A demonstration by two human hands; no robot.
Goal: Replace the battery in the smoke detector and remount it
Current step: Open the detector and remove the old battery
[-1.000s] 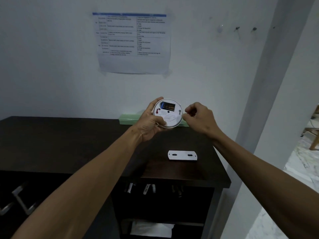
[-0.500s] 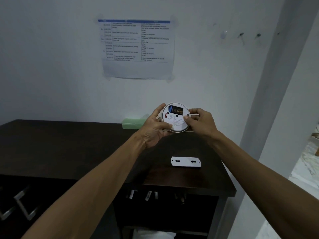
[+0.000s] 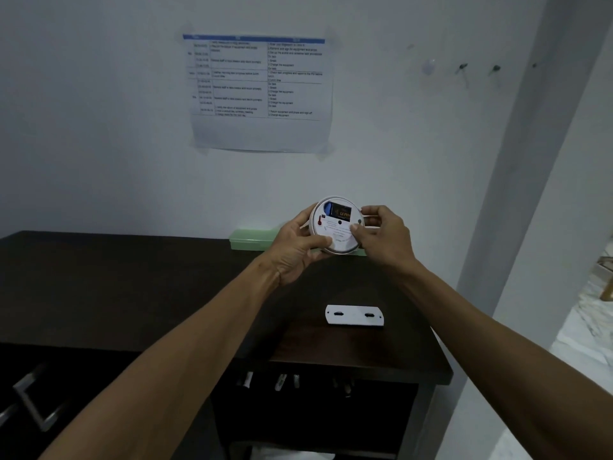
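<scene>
Above the dark wooden cabinet top's (image 3: 166, 293) back edge, the left hand (image 3: 298, 247) grips the round white plastic smoke detector (image 3: 336, 227), battery seated, now joined by the right hand (image 3: 381, 234) pinching its rim, remounting next.

White round smoke detector (image 3: 335, 227) with a blue and black battery (image 3: 339, 210), possibly gold lettering. White mounting plate (image 3: 354, 315) on a dark brown tabletop (image 3: 132, 277). Pale green box (image 3: 252, 239). Blue-headed wall chart (image 3: 260, 91).
</scene>
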